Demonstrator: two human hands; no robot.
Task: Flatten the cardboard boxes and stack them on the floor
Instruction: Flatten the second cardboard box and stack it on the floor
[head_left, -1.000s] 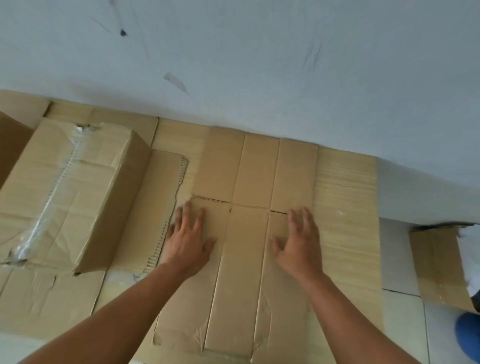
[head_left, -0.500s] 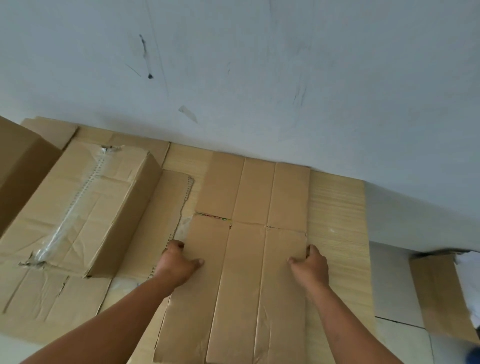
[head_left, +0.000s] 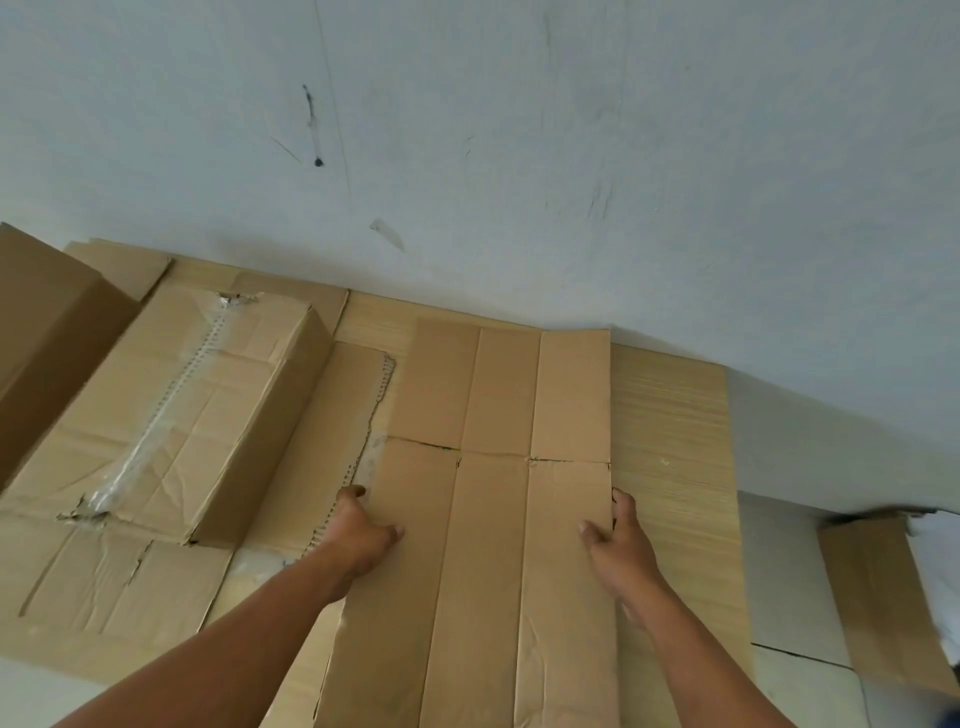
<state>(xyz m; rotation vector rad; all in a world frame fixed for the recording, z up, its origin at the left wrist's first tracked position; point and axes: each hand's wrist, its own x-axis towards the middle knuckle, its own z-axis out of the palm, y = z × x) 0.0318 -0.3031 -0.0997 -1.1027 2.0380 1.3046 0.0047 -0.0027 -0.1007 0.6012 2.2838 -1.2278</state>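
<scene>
Currently left hand and right hand are pinching the flattened box by its side edges, centre frame. Probably handling light but floppy at creases; gripping both edges is keeping it flat.

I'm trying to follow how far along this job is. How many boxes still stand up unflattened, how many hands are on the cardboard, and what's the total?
Boxes not yet flat: 2, the taped box and the box at the left edge
Hands gripping the flattened sheet: 2, the left hand and the right hand
Total: 4
</scene>
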